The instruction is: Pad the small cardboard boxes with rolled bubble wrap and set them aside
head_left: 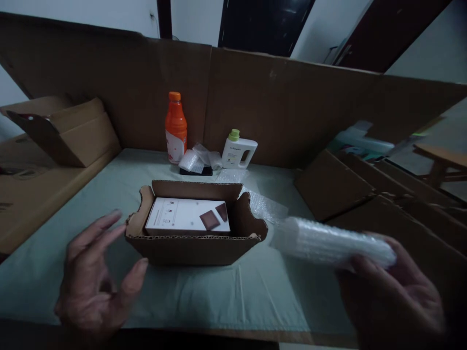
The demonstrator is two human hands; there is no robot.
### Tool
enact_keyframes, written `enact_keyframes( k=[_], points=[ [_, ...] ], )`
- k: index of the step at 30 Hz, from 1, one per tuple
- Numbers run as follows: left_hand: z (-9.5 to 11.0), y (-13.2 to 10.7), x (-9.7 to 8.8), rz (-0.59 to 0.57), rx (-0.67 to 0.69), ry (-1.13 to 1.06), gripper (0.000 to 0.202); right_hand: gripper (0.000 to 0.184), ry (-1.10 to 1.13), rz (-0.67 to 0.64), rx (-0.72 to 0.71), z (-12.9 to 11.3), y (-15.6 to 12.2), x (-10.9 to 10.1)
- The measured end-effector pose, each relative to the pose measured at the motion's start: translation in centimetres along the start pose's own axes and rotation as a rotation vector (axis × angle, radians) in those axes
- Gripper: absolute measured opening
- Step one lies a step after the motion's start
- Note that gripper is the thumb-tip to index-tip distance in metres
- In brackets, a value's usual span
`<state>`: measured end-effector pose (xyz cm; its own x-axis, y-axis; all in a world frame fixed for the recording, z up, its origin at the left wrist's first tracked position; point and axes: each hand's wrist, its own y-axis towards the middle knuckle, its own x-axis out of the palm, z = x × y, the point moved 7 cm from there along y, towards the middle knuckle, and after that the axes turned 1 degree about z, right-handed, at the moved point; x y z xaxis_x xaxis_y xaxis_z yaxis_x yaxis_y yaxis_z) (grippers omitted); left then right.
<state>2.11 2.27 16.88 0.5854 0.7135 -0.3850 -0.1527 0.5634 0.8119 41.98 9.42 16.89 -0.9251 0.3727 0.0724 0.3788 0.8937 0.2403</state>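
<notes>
In my right hand is a roll of bubble wrap, gripped at its right end, with its loose end trailing to the left. My left hand has its fingers apart and holds nothing. It hovers by the left end of an open cardboard box. Inside that box lies a white printed carton with brown squares on its top. A gap shows between the carton and the box's right wall. A flat strip of bubble wrap lies behind the box's right corner.
At the back stand an orange bottle and a white jug with a green cap. Crumpled bubble wrap rests on a dark flat object. Cardboard boxes flank the table, left and right; a cardboard wall closes the back.
</notes>
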Motion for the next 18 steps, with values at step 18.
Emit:
enact_keyframes(
  k=[18],
  points=[
    [-6.6,-8.5,6.7,-0.07,-0.511,-0.296,0.074,0.021,-1.676,-0.914,-0.622,-4.0,1.7,19.4]
  ],
)
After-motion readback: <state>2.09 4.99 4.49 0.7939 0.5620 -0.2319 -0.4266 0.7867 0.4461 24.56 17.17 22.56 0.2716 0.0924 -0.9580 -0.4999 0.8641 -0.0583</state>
